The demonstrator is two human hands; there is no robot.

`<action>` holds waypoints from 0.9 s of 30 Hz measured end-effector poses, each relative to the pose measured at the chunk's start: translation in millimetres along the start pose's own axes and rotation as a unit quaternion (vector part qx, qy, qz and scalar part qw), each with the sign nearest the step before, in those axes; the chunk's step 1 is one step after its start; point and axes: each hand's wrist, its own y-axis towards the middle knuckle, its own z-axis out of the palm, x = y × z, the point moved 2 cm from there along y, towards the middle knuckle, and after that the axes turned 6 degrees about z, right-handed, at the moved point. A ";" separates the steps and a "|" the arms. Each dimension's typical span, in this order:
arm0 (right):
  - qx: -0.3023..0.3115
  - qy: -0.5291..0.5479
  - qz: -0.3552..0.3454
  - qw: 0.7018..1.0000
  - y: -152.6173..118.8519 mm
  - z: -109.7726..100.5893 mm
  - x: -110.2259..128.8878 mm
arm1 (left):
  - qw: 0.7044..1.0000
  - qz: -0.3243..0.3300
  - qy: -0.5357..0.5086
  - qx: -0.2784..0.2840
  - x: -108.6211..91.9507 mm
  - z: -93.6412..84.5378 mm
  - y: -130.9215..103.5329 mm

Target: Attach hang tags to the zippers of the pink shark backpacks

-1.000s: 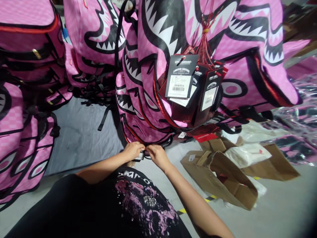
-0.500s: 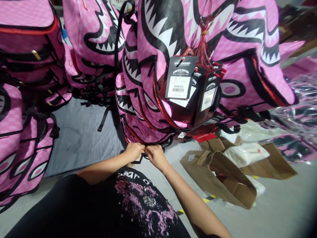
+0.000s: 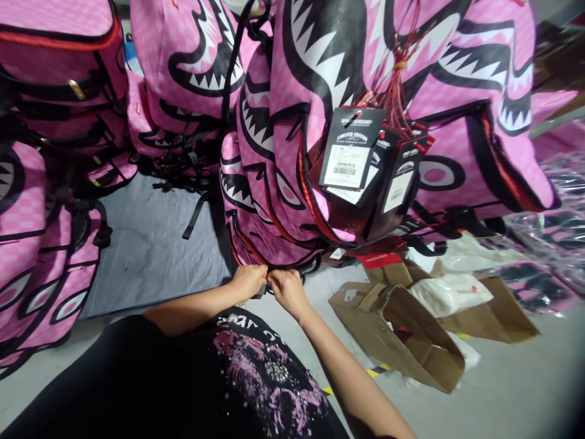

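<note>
A stack of pink backpacks (image 3: 274,152) printed with black shark mouths and white teeth rises in front of me. My left hand (image 3: 248,280) and my right hand (image 3: 286,288) meet at the bottom edge of the lowest backpack, fingers pinched together on a small black hang tag (image 3: 260,291) that is mostly hidden between them. A bundle of black hang tags (image 3: 361,158) on red strings dangles from a backpack higher up to the right.
More pink backpacks (image 3: 41,183) are piled at the left and back. A grey mat (image 3: 150,244) covers the floor between piles. Flattened brown cardboard boxes (image 3: 411,329) and white plastic bags (image 3: 448,292) lie on the grey floor at right, with clear-wrapped backpacks (image 3: 548,244) beyond.
My hands have drawn closer together at the backpack's bottom edge, and the small tag is now more hidden. The view has shifted slightly.
</note>
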 end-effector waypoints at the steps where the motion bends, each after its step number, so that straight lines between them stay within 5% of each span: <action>1: 0.000 0.003 0.000 1.000 0.2 0.1 0.1 | 1.000 -0.008 0.003 -0.005 -0.6 0.0 -0.6; 6: -0.012 0.047 0.022 0.999 0.7 0.3 0.6 | 0.999 0.034 -0.018 0.015 -2.5 -1.3 -3.8; 11: -0.039 0.137 0.071 0.987 1.8 -0.1 -1.1 | 0.999 -0.022 -0.034 -0.017 -3.9 -8.7 -5.2; 27: -0.071 0.218 0.065 0.971 1.1 -3.5 -0.4 | 0.999 -0.017 -0.037 0.005 -10.6 -20.1 -4.8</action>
